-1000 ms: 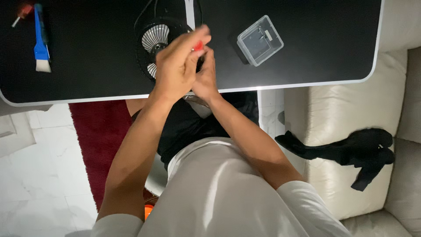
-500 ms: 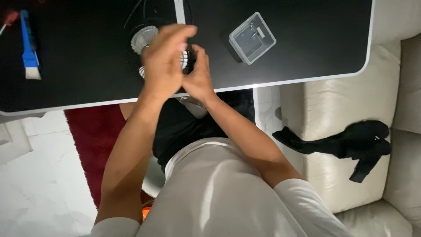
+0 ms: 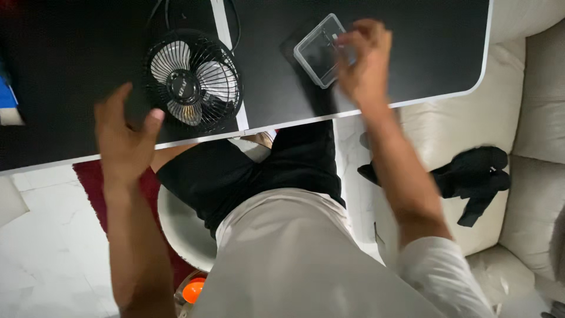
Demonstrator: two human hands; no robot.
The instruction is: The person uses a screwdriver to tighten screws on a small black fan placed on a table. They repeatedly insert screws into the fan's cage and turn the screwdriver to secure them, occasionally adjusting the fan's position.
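Hovering empty with fingers spread, the left hand (image 3: 126,138) sits just beside the small black fan (image 3: 193,79) lying on the black counter (image 3: 412,53), while the blurred right hand (image 3: 365,59) reaches over the clear plastic box (image 3: 321,50), its grip impossible to tell.

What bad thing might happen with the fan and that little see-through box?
The small black fan lies close to the near edge of the black table, and the open left hand hovers right beside it, so a bump might push it off. The right hand is blurred over the clear plastic box; a quick grab might knock it aside. The fan's cable runs across the table and could snag.
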